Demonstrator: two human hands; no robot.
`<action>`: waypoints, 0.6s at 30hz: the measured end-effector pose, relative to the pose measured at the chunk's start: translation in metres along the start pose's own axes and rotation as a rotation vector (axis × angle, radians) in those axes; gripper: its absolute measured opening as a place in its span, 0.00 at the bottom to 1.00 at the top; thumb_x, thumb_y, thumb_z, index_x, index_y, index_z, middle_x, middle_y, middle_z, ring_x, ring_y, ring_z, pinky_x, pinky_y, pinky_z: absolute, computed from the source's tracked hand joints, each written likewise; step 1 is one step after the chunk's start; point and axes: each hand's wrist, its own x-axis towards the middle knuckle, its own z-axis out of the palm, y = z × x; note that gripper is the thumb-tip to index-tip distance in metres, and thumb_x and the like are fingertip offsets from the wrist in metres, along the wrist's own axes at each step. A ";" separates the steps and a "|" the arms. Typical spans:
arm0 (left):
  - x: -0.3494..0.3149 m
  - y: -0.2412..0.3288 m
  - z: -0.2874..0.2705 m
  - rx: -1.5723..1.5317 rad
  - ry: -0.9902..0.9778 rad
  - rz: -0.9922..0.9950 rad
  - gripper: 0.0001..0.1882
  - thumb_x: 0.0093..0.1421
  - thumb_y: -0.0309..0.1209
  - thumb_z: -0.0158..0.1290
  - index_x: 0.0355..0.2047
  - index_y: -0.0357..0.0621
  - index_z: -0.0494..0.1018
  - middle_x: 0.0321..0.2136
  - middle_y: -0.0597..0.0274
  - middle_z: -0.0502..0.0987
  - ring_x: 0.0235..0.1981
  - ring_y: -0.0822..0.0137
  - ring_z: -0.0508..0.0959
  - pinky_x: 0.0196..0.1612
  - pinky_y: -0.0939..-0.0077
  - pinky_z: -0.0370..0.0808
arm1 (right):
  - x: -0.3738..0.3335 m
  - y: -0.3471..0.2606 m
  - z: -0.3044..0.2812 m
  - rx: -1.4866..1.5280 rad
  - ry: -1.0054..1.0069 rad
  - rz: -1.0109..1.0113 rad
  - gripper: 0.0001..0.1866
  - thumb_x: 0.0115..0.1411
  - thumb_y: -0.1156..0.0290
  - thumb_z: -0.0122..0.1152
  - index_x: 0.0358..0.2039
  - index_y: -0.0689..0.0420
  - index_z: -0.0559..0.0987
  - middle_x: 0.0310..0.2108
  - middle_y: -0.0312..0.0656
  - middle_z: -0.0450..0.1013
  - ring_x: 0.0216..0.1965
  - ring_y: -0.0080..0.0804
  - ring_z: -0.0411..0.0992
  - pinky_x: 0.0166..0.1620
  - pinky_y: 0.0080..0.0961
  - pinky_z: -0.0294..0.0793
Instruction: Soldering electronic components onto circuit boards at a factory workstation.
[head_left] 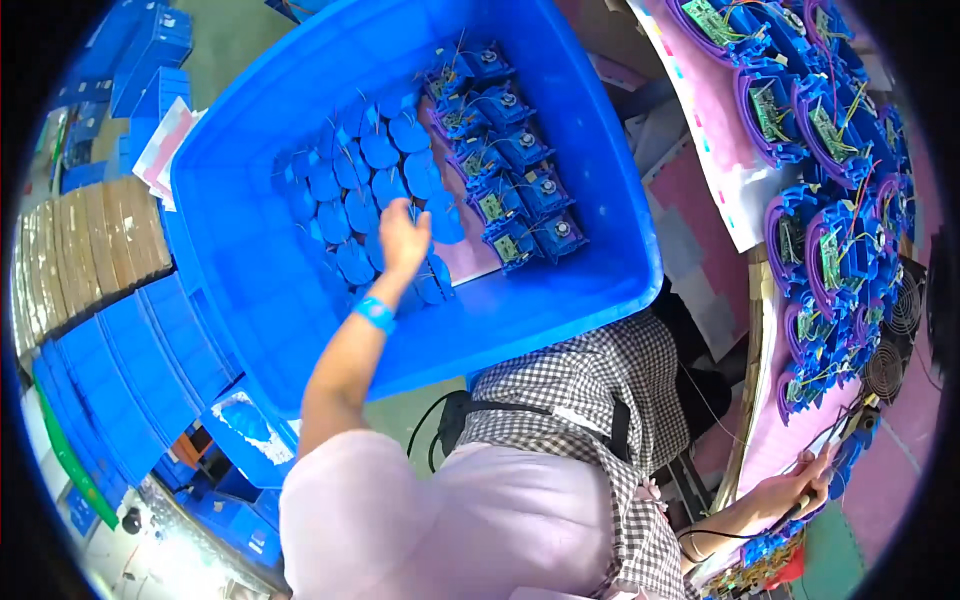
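My left hand [403, 240], with a blue wristband [375, 313] on the wrist, reaches into a large blue plastic bin [250, 220]. It rests on a layer of round blue plastic covers [350, 180]; its fingertips point down among them and are hidden. To its right in the bin lie rows of blue housings with small green circuit boards [515, 170]. My right hand [795, 488] is at the lower right by the pink table [885, 500], closed around a dark tool handle with a black cable [740, 535].
Blue and purple assemblies with green boards [830, 200] crowd the pink table at right, next to black fan grilles [890, 350]. Stacked blue bins [130, 380] and cardboard sheets [90, 250] stand at left. A white sheet [715, 150] lies beside the bin.
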 end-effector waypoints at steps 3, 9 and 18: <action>-0.009 -0.006 0.063 0.192 0.076 0.099 0.29 0.50 0.36 0.62 0.49 0.37 0.66 0.43 0.43 0.71 0.45 0.43 0.72 0.47 0.53 0.71 | -0.002 -0.006 0.002 0.023 0.008 0.031 0.11 0.59 0.79 0.59 0.28 0.59 0.64 0.34 0.51 0.76 0.26 0.28 0.72 0.33 0.20 0.72; 0.001 0.060 0.097 0.402 0.051 -0.230 0.46 0.51 0.45 0.62 0.63 0.48 0.49 0.50 0.47 0.59 0.49 0.41 0.69 0.48 0.51 0.72 | -0.009 -0.002 -0.012 0.057 0.005 0.034 0.12 0.61 0.78 0.57 0.26 0.58 0.62 0.33 0.52 0.76 0.27 0.29 0.72 0.32 0.21 0.73; -0.007 0.047 0.111 0.348 0.052 -0.099 0.47 0.49 0.35 0.64 0.63 0.50 0.47 0.50 0.42 0.56 0.45 0.37 0.71 0.44 0.51 0.75 | -0.024 -0.005 -0.012 0.103 0.090 0.075 0.01 0.58 0.82 0.58 0.31 0.67 0.77 0.24 0.33 0.60 0.24 0.24 0.67 0.32 0.21 0.71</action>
